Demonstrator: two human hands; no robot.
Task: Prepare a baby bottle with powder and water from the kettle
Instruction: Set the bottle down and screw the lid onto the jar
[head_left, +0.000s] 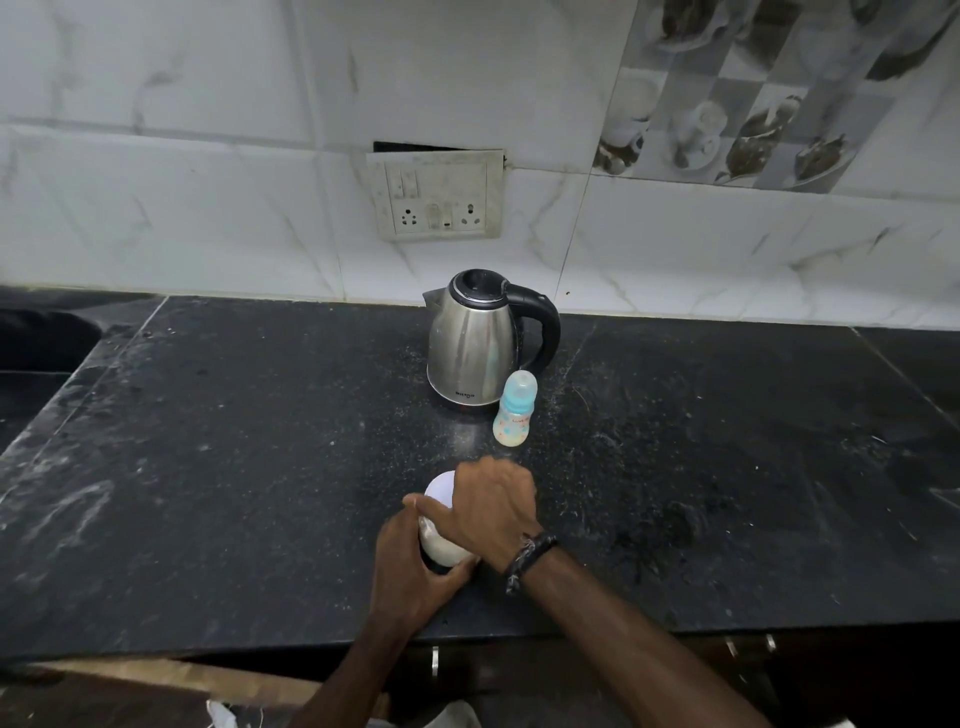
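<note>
powder jar (441, 540) is gripped upright at counter (234, 467) front: body wrapped by left hand (410, 566), lid covered by right hand (491, 512). capped baby bottle (514, 410) stands just beyond, nearer right hand, beside kettle (480, 343).

1 kettle (475, 340), 1 baby bottle (515, 409), 1 white jar (441, 525), probably powder inside. 2 hands: left hand (410, 566), right hand (493, 512). 1 switchboard (436, 195).

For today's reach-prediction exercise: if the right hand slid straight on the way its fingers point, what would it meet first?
The right hand lies on the powder jar's lid, fingers pointing up and left. Beyond the lid that line shows only bare countertop; the kettle probably sits right of it, though depth is unclear.
</note>
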